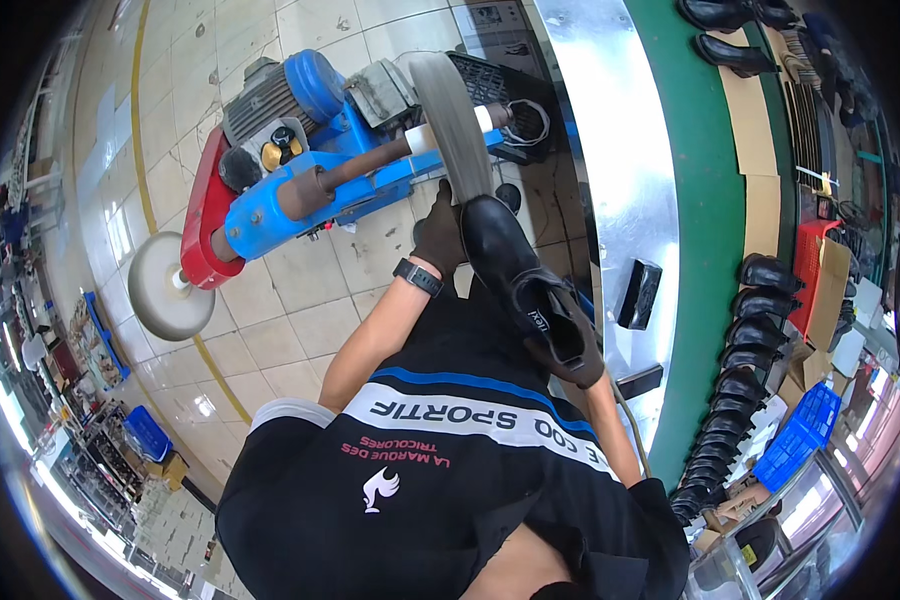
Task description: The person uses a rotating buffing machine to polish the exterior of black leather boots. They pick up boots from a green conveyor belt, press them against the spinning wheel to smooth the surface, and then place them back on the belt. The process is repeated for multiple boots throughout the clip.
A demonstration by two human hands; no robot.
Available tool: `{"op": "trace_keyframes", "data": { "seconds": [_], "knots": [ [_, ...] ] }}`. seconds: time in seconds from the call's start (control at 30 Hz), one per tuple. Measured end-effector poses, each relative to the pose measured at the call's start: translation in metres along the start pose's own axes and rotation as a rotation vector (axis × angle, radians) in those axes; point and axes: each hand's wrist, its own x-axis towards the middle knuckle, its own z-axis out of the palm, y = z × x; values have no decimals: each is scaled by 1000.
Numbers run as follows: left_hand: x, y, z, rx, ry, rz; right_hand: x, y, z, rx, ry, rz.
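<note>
We see a red crate [806, 262] and blue basketwork [813, 412] well right of the right hand [584, 368].

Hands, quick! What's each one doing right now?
Left hand: by the shoe; can't tell if open or closed.
Right hand: closed, holding the shoe near its heel.

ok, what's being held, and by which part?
A black leather shoe: the gloved right hand grips it by the heel end. The gloved left hand is beside its toe end; whether it grips too can't be told.
</note>
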Motion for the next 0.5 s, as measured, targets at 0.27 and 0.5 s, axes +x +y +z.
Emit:
{"op": "trace_keyframes", "data": {
  "seconds": [0.27, 0.5],
  "knots": [
    [43, 14, -61, 112, -106, 91, 103, -54, 11, -611, -228, -15],
    [62, 7, -66, 292, -180, 115, 134, -33, 22, -865, -255, -90]
  ]
}}
